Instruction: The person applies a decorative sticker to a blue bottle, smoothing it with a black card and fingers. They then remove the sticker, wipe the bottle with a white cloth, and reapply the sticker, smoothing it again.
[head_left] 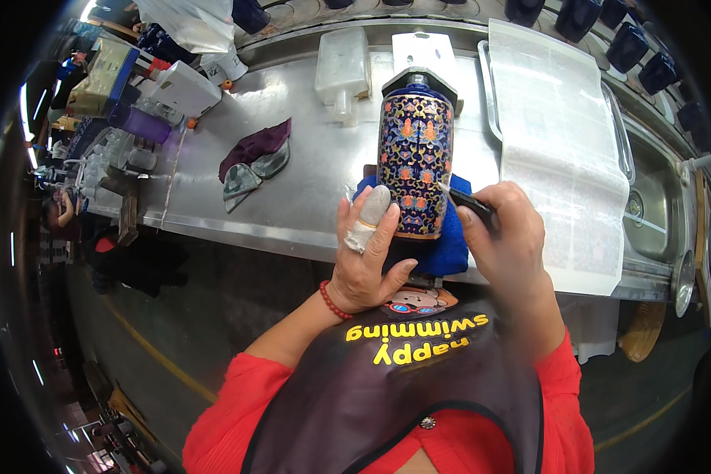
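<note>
A dark blue bottle (415,162) with a dense gold, red and pale floral pattern lies on its side, its neck away from me. Under its near end is a blue cloth (453,243). My left hand (363,257) rests against the bottle's near left side with fingers stretched out. One of its fingers wears a grey cover bound with white tape. In my right hand (513,233) is a slim black-handled tool (472,207) with a pale, pointed tip. That tip meets the bottle's right side, or sits just by it. The bottle's underside is hidden.
A metal worktop (292,197) carries a purple and grey-green cloth (254,160) at left. A clear plastic bottle (342,71) lies behind. Large patterned sheets (557,150) cover the right side, beside a metal sink (656,201). Dark blue cups (628,47) line the back right.
</note>
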`<state>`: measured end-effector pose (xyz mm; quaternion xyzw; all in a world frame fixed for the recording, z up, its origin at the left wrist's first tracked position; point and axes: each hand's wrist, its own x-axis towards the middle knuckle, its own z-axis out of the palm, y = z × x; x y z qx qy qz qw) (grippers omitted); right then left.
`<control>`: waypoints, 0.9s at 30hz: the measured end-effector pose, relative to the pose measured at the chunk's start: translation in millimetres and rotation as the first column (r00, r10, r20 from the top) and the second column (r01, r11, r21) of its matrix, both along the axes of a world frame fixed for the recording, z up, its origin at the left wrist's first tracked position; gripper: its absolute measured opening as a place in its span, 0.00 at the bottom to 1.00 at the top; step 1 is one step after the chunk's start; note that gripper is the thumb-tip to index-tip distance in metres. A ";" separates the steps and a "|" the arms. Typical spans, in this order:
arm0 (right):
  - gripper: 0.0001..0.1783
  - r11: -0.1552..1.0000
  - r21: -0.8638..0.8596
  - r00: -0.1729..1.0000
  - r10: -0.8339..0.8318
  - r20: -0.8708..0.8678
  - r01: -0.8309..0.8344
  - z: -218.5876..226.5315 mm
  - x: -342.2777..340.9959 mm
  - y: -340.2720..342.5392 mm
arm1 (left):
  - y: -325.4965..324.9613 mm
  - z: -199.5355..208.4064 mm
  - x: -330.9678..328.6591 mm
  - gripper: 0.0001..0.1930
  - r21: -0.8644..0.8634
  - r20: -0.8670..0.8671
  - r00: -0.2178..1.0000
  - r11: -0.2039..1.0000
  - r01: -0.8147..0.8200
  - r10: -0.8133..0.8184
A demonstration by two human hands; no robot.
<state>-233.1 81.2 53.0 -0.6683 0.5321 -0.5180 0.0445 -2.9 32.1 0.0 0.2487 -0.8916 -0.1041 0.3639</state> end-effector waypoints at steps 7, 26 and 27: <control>0.08 0.947 -0.090 0.836 0.225 -0.501 -0.309 31.5 10.9 -11.3 | -8.7 -2.1 6.2 0.41 -0.038 -0.082 0.996 0.999 0.031 -0.035; 0.05 0.931 0.364 0.963 -0.120 0.241 0.025 18.7 -19.4 -25.2 | -98.9 36.7 -8.3 0.43 0.020 0.019 0.983 0.983 0.183 -0.183; 0.05 0.918 0.396 0.956 -0.129 0.262 0.015 18.4 -20.4 -26.1 | -106.8 37.7 -13.6 0.44 0.015 -0.006 0.986 0.985 0.169 -0.169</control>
